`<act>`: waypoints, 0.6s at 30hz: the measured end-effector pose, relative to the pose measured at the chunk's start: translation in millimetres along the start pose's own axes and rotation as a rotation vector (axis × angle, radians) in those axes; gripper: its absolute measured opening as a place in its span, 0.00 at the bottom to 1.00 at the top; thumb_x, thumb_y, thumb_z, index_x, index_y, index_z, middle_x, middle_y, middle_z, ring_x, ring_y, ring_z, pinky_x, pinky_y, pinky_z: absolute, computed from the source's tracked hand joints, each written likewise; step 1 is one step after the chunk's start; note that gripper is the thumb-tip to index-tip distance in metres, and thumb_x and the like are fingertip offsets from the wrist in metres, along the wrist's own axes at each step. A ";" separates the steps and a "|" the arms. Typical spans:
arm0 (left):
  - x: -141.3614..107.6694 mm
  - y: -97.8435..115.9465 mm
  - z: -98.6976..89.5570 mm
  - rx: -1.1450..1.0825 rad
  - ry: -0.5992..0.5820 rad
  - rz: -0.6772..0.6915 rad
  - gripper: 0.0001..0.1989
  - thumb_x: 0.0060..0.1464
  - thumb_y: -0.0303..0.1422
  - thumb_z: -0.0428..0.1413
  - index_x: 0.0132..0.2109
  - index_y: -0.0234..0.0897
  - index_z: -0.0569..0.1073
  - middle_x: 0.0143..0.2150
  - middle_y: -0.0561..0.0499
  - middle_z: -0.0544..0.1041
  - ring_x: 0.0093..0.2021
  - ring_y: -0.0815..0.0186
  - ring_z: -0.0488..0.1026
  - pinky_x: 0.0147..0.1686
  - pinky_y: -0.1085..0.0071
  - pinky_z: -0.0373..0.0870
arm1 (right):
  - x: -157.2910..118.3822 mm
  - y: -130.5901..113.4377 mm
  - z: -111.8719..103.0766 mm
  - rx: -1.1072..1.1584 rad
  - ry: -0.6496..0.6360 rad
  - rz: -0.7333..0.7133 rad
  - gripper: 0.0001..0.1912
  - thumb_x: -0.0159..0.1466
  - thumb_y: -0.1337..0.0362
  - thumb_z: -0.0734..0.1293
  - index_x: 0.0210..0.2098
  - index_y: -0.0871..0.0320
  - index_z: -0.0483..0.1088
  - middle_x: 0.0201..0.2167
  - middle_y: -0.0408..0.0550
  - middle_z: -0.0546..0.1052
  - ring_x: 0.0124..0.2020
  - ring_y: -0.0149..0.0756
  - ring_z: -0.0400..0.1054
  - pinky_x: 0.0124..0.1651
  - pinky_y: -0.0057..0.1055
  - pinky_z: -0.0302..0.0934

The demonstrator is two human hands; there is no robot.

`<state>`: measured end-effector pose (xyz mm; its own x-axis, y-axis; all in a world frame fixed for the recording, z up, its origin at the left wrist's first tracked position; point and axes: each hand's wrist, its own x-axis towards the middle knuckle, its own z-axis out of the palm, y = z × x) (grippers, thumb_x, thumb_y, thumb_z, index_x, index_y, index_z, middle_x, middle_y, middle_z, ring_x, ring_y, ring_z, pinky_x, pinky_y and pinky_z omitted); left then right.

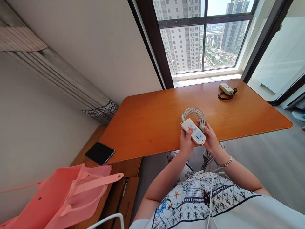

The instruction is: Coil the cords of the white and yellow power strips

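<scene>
Leftmost: pink bag (pixel 64 194), then black tablet (pixel 100 153) at the table's (pixel 147 127) left corner. Left hand (pixel 186 143) grips the white power strip (pixel 193 131), thumb on its face, near table's front edge. Right hand (pixel 210 138) holds its other side, by the coiled cord (pixel 194 111). Beige power strip (pixel 226 89) lies far right, black cord (pixel 225 97) beside it.

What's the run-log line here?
left hand: holds white power strip | right hand: holds its coiled cord | beige power strip: on wooden table
</scene>
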<state>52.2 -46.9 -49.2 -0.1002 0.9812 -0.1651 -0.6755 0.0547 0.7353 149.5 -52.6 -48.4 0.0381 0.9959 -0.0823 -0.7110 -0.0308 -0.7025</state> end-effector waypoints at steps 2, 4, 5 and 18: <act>-0.4 -6.4 0.7 -0.004 0.012 0.014 0.28 0.39 0.42 0.70 0.46 0.39 0.71 0.45 0.49 0.79 0.47 0.60 0.77 0.50 0.64 0.72 | -3.0 8.3 -1.5 0.025 0.068 -0.042 0.35 0.46 0.56 0.79 0.51 0.51 0.67 0.54 0.48 0.76 0.52 0.41 0.72 0.51 0.36 0.70; -0.3 -12.2 0.9 -0.009 0.031 0.015 0.27 0.41 0.41 0.69 0.47 0.40 0.71 0.46 0.49 0.79 0.47 0.60 0.77 0.49 0.64 0.72 | -5.3 14.8 -2.6 0.011 0.120 -0.070 0.41 0.45 0.60 0.80 0.55 0.49 0.63 0.54 0.47 0.75 0.52 0.40 0.72 0.52 0.35 0.69; 0.1 -14.7 0.9 -0.014 0.043 0.012 0.27 0.41 0.41 0.69 0.48 0.40 0.71 0.45 0.50 0.79 0.47 0.61 0.77 0.49 0.65 0.72 | -6.3 17.0 -2.9 -0.011 0.141 -0.075 0.44 0.44 0.61 0.80 0.57 0.49 0.61 0.54 0.47 0.75 0.52 0.39 0.72 0.52 0.35 0.69; 19.2 -14.7 -27.2 0.346 -0.273 -0.062 0.32 0.42 0.39 0.70 0.54 0.39 0.70 0.65 0.40 0.67 0.60 0.52 0.72 0.60 0.59 0.66 | 27.0 -61.0 -58.6 -0.339 0.112 0.031 0.39 0.40 0.58 0.82 0.49 0.52 0.68 0.42 0.44 0.79 0.38 0.36 0.75 0.40 0.30 0.71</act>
<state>40.3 -33.9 -81.0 0.1612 0.9844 -0.0706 -0.3849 0.1286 0.9139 235.1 -28.9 -49.2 0.1103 0.9790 -0.1715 -0.4408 -0.1065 -0.8913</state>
